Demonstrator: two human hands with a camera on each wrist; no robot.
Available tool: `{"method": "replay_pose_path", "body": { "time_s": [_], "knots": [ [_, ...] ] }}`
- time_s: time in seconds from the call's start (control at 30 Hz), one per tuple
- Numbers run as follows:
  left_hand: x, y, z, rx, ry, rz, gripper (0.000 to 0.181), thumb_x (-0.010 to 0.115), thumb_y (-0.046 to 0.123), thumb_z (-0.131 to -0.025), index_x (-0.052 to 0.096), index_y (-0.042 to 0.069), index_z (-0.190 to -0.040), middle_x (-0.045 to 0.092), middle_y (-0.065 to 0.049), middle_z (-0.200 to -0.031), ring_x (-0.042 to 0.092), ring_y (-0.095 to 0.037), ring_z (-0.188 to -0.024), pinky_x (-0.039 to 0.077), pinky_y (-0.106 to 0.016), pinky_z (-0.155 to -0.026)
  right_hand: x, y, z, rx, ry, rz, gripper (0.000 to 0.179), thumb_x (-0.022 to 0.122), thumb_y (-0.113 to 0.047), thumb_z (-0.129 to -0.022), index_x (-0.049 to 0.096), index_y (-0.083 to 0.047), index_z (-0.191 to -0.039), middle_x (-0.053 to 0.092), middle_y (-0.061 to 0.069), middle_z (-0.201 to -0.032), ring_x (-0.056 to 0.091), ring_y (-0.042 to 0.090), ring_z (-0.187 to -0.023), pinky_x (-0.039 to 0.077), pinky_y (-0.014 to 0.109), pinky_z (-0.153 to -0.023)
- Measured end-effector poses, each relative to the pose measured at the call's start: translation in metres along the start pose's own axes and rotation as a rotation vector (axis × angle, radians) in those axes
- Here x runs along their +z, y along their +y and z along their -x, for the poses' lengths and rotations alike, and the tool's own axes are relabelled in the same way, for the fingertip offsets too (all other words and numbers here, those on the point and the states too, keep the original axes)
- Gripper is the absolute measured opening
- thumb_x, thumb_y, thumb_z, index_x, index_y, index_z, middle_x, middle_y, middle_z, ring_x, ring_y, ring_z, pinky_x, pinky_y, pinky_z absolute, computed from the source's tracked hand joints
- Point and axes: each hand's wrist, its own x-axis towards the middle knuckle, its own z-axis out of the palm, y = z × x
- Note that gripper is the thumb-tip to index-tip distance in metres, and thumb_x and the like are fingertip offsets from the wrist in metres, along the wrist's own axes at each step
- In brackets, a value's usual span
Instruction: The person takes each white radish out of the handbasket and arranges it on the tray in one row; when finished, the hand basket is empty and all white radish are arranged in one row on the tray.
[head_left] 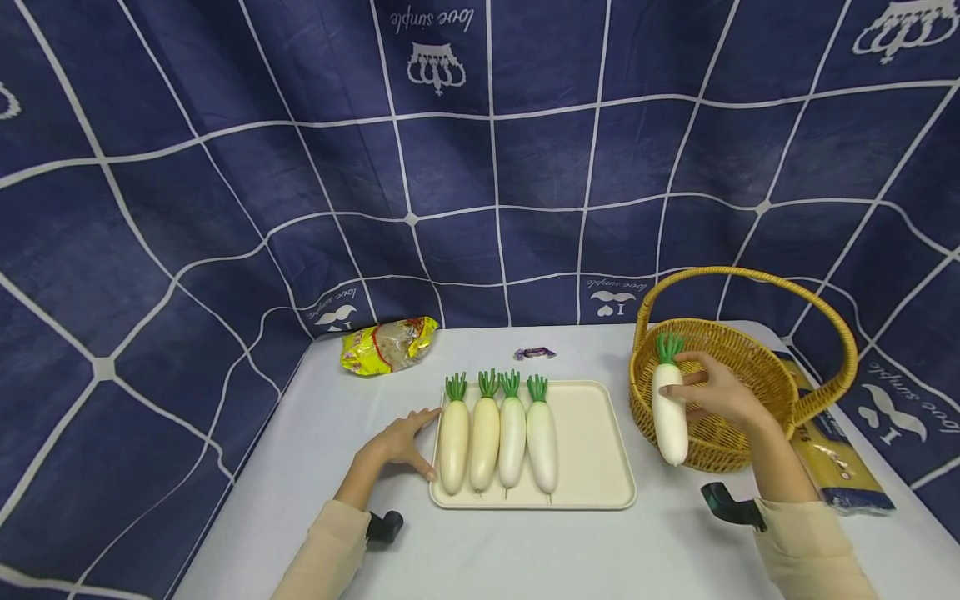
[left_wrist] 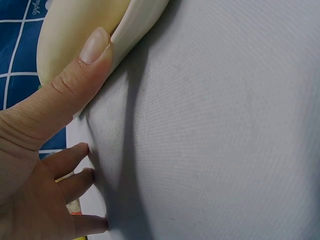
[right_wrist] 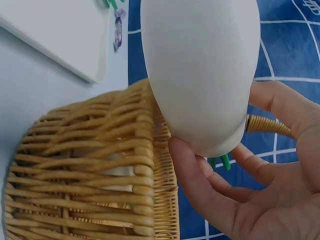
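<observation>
My right hand grips a white radish near its green leafy top, holding it over the left side of the wicker basket. The right wrist view shows thumb and fingers around the top end of this radish. Several white radishes lie side by side on the cream tray, leaves pointing away from me; the leftmost radish is nearest my left hand. That hand's fingers are spread at the tray's left edge. In the left wrist view its thumb lies against the tray rim.
A yellow snack bag lies at the back left. Behind the tray is a purple wrapped candy. A gold and dark package lies right of the basket, whose tall handle arches up. Blue gridded cloth hangs behind.
</observation>
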Motion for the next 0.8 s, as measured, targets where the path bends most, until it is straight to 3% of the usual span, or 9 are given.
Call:
{"method": "replay_pose_path", "body": {
  "time_s": [0.37, 0.8],
  "knots": [
    [-0.002, 0.002, 0.001, -0.013, 0.0, 0.002, 0.111, 0.092, 0.026, -0.048, 0.039, 0.01, -0.144, 0.033, -0.022, -0.148, 0.024, -0.045, -0.137, 0.02, -0.063, -0.109, 0.017, -0.009, 0.003, -0.005, 0.008, 0.013, 0.075, 0.069, -0.02, -0.085, 0.025, 0.008, -0.138, 0.044, 0.036, -0.118, 0.058, 0.038, -0.096, 0.059, 0.046, -0.068],
    [-0.003, 0.002, 0.001, -0.016, -0.011, 0.003, 0.111, 0.092, 0.026, -0.049, 0.038, 0.01, -0.144, 0.032, -0.022, -0.148, 0.022, -0.045, -0.137, 0.019, -0.064, -0.109, 0.037, -0.015, 0.006, -0.016, -0.029, -0.05, 0.073, 0.069, -0.017, -0.083, 0.026, 0.006, -0.137, 0.044, 0.036, -0.118, 0.057, 0.036, -0.096, 0.059, 0.041, -0.065]
  ]
}}
